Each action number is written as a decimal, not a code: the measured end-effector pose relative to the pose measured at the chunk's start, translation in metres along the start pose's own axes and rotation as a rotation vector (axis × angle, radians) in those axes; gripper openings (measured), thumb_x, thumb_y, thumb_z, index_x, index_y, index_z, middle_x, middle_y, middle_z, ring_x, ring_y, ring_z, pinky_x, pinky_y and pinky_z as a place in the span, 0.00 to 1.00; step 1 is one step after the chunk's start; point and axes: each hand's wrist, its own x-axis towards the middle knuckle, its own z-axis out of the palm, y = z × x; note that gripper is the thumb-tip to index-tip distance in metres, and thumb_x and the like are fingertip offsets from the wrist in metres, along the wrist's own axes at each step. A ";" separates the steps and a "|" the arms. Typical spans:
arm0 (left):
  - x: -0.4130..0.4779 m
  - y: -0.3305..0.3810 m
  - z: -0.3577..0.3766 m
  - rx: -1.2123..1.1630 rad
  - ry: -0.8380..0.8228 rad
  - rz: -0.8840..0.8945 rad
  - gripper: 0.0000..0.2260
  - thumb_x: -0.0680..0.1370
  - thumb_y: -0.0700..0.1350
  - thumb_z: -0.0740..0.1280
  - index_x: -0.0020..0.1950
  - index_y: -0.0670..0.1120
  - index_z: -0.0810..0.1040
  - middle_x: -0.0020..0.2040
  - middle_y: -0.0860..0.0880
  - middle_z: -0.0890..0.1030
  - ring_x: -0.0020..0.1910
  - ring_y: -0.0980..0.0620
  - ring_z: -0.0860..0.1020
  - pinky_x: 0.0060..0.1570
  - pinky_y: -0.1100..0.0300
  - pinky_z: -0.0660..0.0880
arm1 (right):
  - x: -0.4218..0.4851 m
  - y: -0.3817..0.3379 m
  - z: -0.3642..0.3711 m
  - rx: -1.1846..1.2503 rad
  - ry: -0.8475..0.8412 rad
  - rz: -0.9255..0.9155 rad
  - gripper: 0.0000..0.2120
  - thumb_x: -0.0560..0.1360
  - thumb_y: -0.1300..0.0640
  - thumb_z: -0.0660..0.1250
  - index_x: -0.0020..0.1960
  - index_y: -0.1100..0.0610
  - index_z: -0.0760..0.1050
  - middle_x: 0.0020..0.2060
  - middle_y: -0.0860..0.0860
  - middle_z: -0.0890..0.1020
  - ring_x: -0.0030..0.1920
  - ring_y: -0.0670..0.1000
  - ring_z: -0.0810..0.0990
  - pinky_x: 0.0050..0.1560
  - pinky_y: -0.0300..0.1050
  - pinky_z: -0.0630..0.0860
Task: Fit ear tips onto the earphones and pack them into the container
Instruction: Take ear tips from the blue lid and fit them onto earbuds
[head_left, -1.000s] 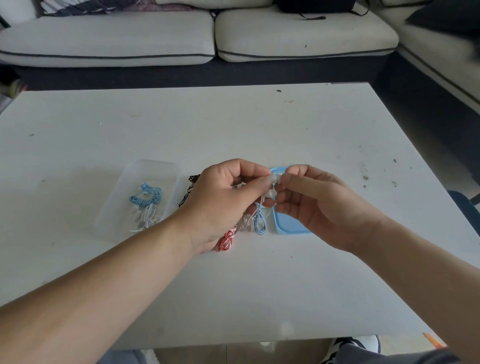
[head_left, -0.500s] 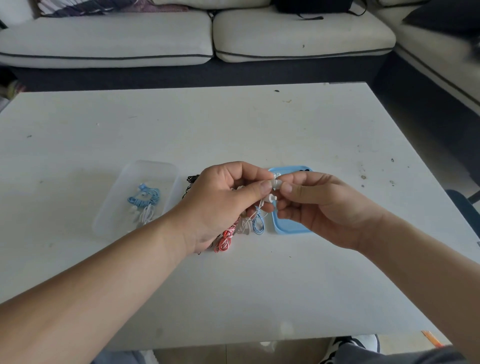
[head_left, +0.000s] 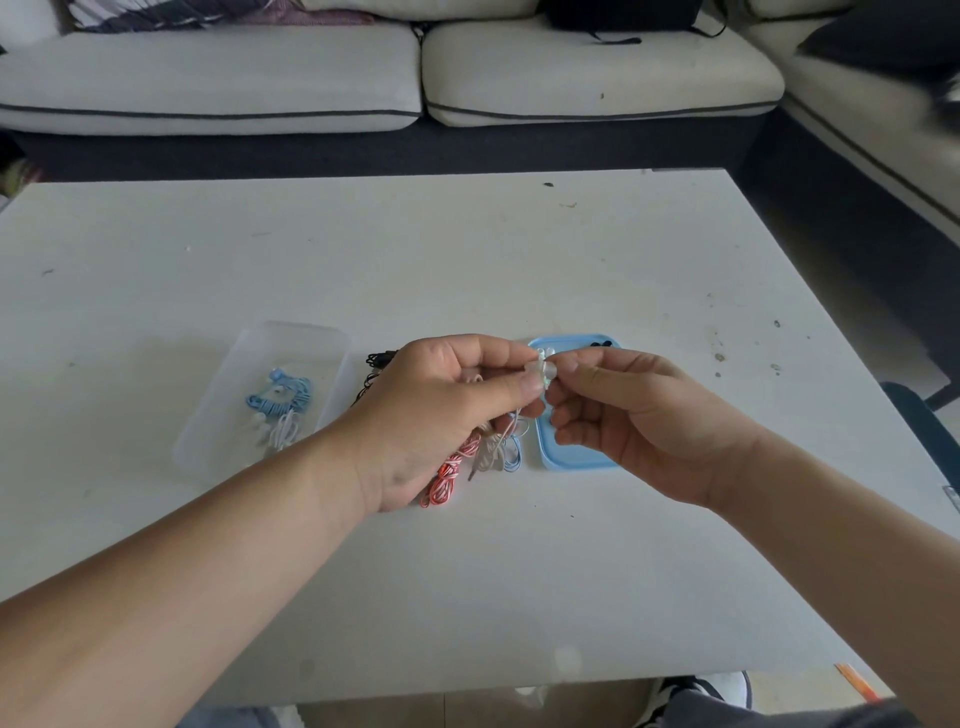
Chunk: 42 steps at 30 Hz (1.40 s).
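Head | left hand pinches earphone | right hand pinches, seemingly, clear ear tip | above blue lid

table layout, seen from the near edge

container left of centre on the table, two earphone coils in it, one behind the other; tray right of centre, ear tips at its far end; loose earphone coils on the table between container and tray, one more coil just behind them, near the container's far right corner; left hand and right hand above the loose coils and the tray, fingertips meeting on one earbud over the tray's far left corner, its cable hanging down toward the coils; sofa behind the table; shoe below the near edge.
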 end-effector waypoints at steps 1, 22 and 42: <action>0.000 -0.001 0.000 0.001 0.002 -0.008 0.08 0.77 0.34 0.73 0.54 0.44 0.85 0.45 0.47 0.87 0.47 0.48 0.86 0.52 0.52 0.77 | -0.001 -0.001 -0.001 -0.022 0.039 0.001 0.15 0.73 0.57 0.73 0.55 0.65 0.80 0.42 0.57 0.82 0.37 0.52 0.81 0.40 0.44 0.81; -0.002 -0.007 0.001 -0.012 0.024 0.009 0.13 0.76 0.29 0.73 0.59 0.38 0.82 0.48 0.43 0.87 0.50 0.43 0.87 0.51 0.54 0.83 | 0.032 0.030 -0.057 -1.253 0.494 -0.045 0.07 0.70 0.67 0.66 0.42 0.66 0.83 0.42 0.63 0.84 0.35 0.52 0.72 0.34 0.46 0.72; 0.000 0.002 -0.006 -0.048 0.113 0.059 0.13 0.74 0.31 0.75 0.56 0.41 0.83 0.47 0.44 0.87 0.48 0.42 0.87 0.45 0.60 0.81 | 0.000 -0.012 0.010 -0.181 0.180 -0.076 0.02 0.76 0.68 0.71 0.44 0.67 0.81 0.38 0.61 0.84 0.38 0.55 0.84 0.44 0.44 0.83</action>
